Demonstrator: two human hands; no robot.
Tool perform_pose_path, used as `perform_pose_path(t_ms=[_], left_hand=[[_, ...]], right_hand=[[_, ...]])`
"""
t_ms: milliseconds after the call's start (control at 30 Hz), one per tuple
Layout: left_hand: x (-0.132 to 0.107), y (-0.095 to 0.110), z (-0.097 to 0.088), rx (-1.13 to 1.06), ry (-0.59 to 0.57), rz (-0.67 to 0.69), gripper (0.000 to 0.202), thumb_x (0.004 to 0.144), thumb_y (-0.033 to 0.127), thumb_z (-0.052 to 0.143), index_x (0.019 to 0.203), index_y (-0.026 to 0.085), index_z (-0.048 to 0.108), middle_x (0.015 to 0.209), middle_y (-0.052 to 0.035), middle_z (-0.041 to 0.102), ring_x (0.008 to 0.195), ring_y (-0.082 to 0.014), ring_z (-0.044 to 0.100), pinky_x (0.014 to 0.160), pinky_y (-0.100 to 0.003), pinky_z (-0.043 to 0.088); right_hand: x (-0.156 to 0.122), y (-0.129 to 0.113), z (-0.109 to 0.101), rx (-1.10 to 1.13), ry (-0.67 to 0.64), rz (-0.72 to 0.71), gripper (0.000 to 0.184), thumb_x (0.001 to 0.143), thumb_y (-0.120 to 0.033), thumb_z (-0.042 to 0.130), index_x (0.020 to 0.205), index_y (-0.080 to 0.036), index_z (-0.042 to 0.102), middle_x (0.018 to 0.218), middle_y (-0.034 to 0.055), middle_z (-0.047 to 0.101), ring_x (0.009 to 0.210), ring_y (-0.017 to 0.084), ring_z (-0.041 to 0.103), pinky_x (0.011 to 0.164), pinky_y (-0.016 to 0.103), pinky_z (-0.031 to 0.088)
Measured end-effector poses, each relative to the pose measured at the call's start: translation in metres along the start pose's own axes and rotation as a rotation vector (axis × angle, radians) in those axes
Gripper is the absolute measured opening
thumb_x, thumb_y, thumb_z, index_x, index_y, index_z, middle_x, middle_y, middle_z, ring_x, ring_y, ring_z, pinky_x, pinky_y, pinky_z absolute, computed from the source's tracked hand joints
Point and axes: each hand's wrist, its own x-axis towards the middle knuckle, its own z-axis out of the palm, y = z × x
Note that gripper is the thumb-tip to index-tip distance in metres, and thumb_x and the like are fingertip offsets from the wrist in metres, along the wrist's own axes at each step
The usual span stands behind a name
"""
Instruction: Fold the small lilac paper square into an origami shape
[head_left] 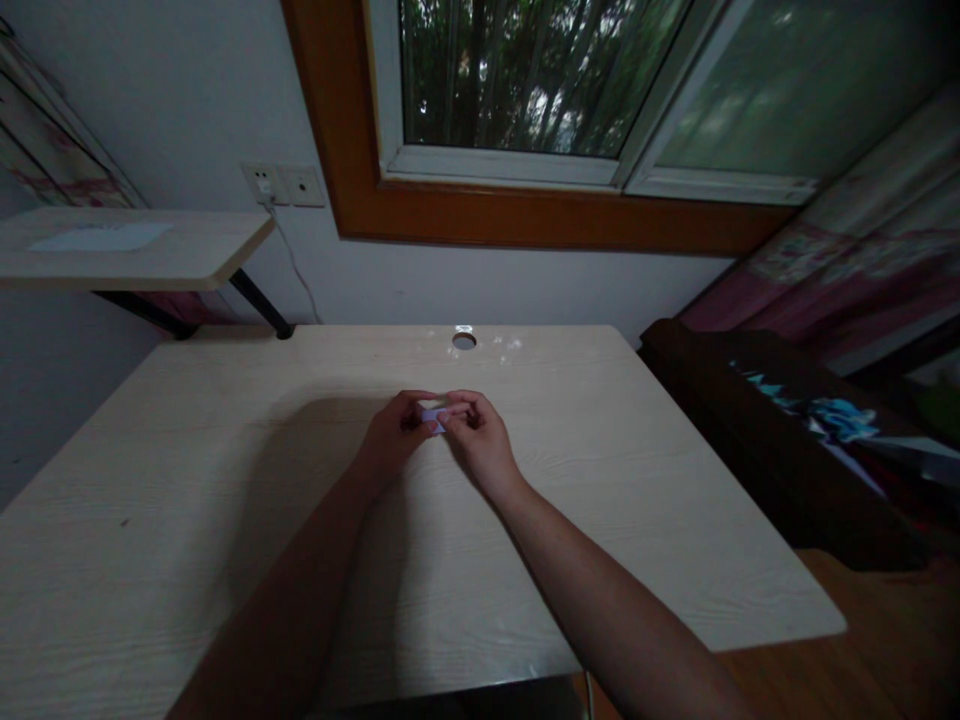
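Between both hands is a small pale lilac folded piece, which looks like paper, held over the middle of the desk. My left hand pinches its left side, thumb in front and fingers behind. On its right side my right hand grips it with thumb and fingertips. The fingers cover much of the piece, so its full shape is hidden. Beneath the hands lies the light wood-grain desk.
A raised shelf on black legs stands at the back left, with a white sheet on it. A round cable hole is near the desk's back edge. Dark furniture with blue items sits beyond the right edge.
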Motion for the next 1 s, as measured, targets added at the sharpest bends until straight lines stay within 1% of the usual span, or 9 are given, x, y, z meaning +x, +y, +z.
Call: perform_pose_path(t_ms=[167,333,400,500,567,667,800,900,1000], left_hand=[[0.0,0.003,0.001,-0.07,-0.037,-0.016,0.043,0.078,0.026,0.075,0.119,0.022,0.061,0.074,0.0038,0.059,0.07,-0.0129,0.061,0.069,-0.026,0.053],[0.0,0.003,0.0,-0.145,-0.092,-0.035,0.042,0.079,0.027,0.076,0.118,0.021,0.061,0.073,0.0037,0.059,0.069,-0.0121,0.06,0.07,-0.026,0.055],[0.0,0.003,0.0,-0.201,-0.089,-0.036,0.042,0.079,0.029,0.077,0.117,0.021,0.061,0.075,0.0038,0.059,0.071,-0.0118,0.06,0.073,-0.028,0.058],[0.0,0.006,0.001,-0.245,-0.052,-0.019,0.038,0.078,0.03,0.078,0.111,0.021,0.062,0.075,0.0043,0.057,0.07,-0.0113,0.06,0.072,-0.028,0.059],[0.001,0.008,0.001,-0.236,-0.008,-0.017,0.033,0.078,0.032,0.078,0.105,0.021,0.063,0.076,0.0036,0.059,0.072,-0.0121,0.062,0.072,-0.028,0.06],[0.0,0.011,0.0,-0.176,0.029,-0.03,0.028,0.079,0.034,0.076,0.101,0.02,0.066,0.085,0.0002,0.065,0.079,-0.0152,0.066,0.076,-0.03,0.06],[-0.001,0.013,-0.001,-0.079,-0.007,-0.024,0.029,0.083,0.038,0.072,0.106,0.02,0.07,0.091,-0.0019,0.07,0.084,-0.0174,0.068,0.081,-0.032,0.059],[-0.002,0.013,-0.003,-0.027,-0.027,-0.022,0.031,0.085,0.037,0.07,0.11,0.019,0.071,0.092,-0.0028,0.072,0.085,-0.0177,0.069,0.082,-0.031,0.057],[-0.002,0.012,-0.005,0.001,-0.035,-0.004,0.029,0.086,0.036,0.069,0.11,0.019,0.072,0.093,-0.0033,0.073,0.086,-0.0176,0.068,0.082,-0.029,0.055]], right_hand=[[-0.001,0.0,-0.001,-0.025,0.011,-0.035,0.025,0.078,-0.027,0.076,0.1,-0.024,0.065,0.076,-0.0035,0.068,0.069,0.015,0.062,0.071,0.029,0.047],[0.0,0.002,-0.002,-0.037,0.001,-0.052,0.024,0.079,-0.028,0.075,0.099,-0.024,0.063,0.074,-0.0042,0.066,0.068,0.015,0.06,0.069,0.028,0.046],[0.001,0.002,-0.002,-0.021,0.002,-0.046,0.025,0.079,-0.029,0.076,0.1,-0.024,0.063,0.076,-0.0039,0.066,0.07,0.015,0.061,0.071,0.029,0.046],[0.001,0.0,-0.001,0.006,0.014,-0.035,0.027,0.079,-0.032,0.077,0.101,-0.024,0.064,0.076,-0.0037,0.066,0.07,0.015,0.061,0.071,0.029,0.047],[0.0,-0.001,-0.001,0.02,0.011,-0.034,0.027,0.08,-0.034,0.076,0.102,-0.024,0.064,0.076,-0.0034,0.066,0.071,0.015,0.061,0.071,0.029,0.047],[0.0,-0.001,-0.001,0.029,-0.008,-0.031,0.028,0.08,-0.034,0.076,0.104,-0.024,0.065,0.079,-0.0023,0.068,0.073,0.015,0.062,0.073,0.03,0.048],[0.001,0.001,-0.003,0.013,-0.024,-0.03,0.029,0.078,-0.033,0.078,0.103,-0.024,0.065,0.082,-0.0015,0.07,0.075,0.015,0.063,0.075,0.03,0.048],[0.001,0.002,-0.003,0.021,-0.024,-0.029,0.029,0.078,-0.032,0.079,0.102,-0.024,0.065,0.081,-0.0017,0.07,0.075,0.015,0.063,0.075,0.03,0.049],[0.001,0.001,-0.003,0.031,-0.018,-0.016,0.029,0.076,-0.032,0.079,0.101,-0.024,0.066,0.081,-0.0018,0.07,0.074,0.015,0.063,0.075,0.03,0.049]])
